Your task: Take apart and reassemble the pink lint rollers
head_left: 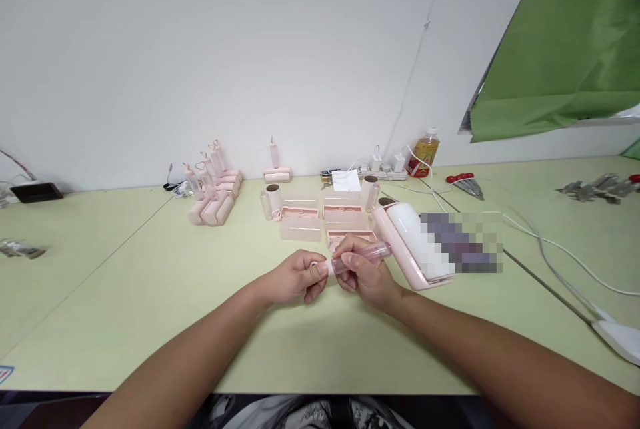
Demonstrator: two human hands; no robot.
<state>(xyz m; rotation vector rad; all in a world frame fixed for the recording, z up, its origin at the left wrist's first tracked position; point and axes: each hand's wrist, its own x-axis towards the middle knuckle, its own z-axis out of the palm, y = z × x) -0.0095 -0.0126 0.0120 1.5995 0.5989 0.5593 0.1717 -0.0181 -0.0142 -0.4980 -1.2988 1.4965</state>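
Note:
Low over the front middle of the table, my left hand [297, 275] pinches the pale cap end of a lint roller handle, where a small cord loop shows. My right hand [367, 277] wraps round the clear pink tube of that lint roller handle [376, 252], which points to the right. Just beyond my hands lie open pale pink roller cases [300, 227] with clear covers. Right of them a larger pink lint roller [417, 245] with a white roll lies tilted, close to the handle's far end.
Several assembled pink lint rollers [213, 205] stand at the back left, and one more [274, 165] is by the wall. A power strip [393, 175], a drink bottle [424, 154] and red-handled pliers [465, 183] line the back right. White cables [550, 242] cross the right side.

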